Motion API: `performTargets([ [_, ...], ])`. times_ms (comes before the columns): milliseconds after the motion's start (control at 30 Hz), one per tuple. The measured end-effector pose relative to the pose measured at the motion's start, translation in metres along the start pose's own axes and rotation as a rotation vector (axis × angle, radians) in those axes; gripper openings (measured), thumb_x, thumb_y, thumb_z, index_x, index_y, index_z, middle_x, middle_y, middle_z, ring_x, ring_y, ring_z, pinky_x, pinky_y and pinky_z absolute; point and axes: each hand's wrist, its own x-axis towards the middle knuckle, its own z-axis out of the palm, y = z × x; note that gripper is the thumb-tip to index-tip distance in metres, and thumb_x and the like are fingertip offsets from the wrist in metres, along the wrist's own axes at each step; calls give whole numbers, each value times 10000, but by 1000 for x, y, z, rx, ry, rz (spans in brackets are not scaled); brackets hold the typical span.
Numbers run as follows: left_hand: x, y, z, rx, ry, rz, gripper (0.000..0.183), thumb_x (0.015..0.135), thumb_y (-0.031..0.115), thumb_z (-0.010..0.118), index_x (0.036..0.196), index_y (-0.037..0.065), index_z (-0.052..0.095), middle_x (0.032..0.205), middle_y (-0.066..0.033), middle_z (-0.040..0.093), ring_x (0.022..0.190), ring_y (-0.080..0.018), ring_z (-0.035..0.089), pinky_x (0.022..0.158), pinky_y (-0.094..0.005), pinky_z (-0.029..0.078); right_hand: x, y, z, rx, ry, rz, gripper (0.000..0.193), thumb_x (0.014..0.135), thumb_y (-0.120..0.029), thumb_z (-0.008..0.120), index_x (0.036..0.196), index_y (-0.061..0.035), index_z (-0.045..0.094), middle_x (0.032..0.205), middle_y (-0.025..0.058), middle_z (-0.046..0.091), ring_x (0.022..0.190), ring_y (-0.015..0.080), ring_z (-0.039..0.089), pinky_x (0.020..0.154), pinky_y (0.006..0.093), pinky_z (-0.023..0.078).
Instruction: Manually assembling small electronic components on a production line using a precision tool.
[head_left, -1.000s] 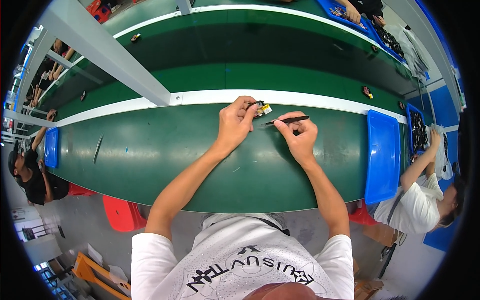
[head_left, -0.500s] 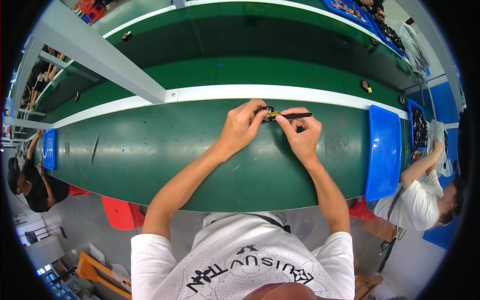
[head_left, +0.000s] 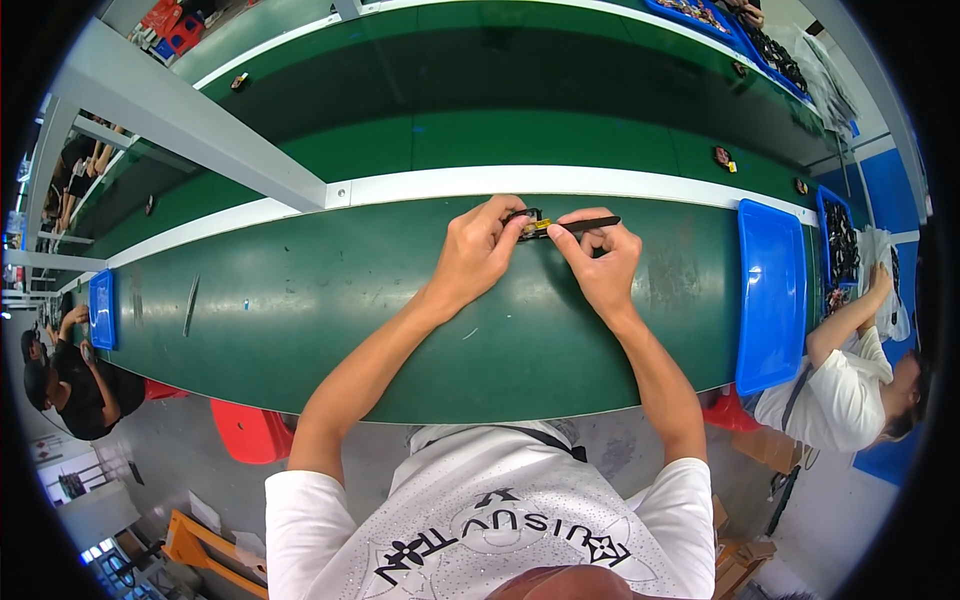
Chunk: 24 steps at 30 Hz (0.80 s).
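With the left hand (head_left: 476,248), in a close pinch of thumb and fingers, hold on a small black part (head_left: 533,229), angular in outline, with a bright yellow piece (head_left: 543,226); finer details too small to tell. With the right hand (head_left: 604,262), also narrowly closed, grip on a slim black tool (head_left: 603,222), straight and dull, directed toward the yellow piece; contact between them impossible to tell. Small black part between both hands, above the green table (head_left: 560,350), near its far edge. On its smooth, shiny, lightly scratched top, to the left, a thin greyish strip (head_left: 191,305). Just beyond the hands, a flat white rail (head_left: 470,182), joined by a square-edged grey post (head_left: 200,125). To the right, a shallow blue tray (head_left: 770,300), glossy, with rounded corners. Farther left, below the table edge, a smooth red stool (head_left: 250,432).
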Motion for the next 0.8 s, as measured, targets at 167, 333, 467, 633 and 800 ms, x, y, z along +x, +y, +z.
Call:
performTargets([
  [167,1,3,0,-21,-5,-17,109,987,30,658,1073,-35,643,726,-65,670,510,-57,555,442,-229,435,0,-1,-1,1,8,10,129,832,-36,827,910,8,733,569,-61,554,465,-10,377,447,208,245],
  [333,1,6,0,31,-19,28,115,976,19,665,1072,-41,648,749,-70,686,526,-59,560,453,-225,438,-1,-2,-3,22,-34,26,136,832,-38,832,912,8,731,598,-55,583,477,-15,383,450,203,246],
  [467,0,7,0,-15,-5,43,121,973,17,669,1074,-48,650,754,-70,687,529,-63,562,457,-225,438,1,-3,-3,208,-57,148,116,862,-15,807,928,18,719,715,-15,674,543,-21,456,471,182,288],
  [633,0,10,-1,-49,-28,31,120,979,11,664,1078,-56,650,764,-86,697,533,-74,580,464,-229,457,3,-4,-6,386,-77,255,100,895,15,766,957,45,694,837,75,731,698,48,643,564,175,445],
  [800,-1,10,1,-51,-9,37,114,981,9,660,1073,-57,652,761,-88,696,535,-79,589,465,-229,463,4,-6,-9,446,-99,282,105,897,33,754,967,60,681,873,114,739,816,132,729,667,205,545],
])
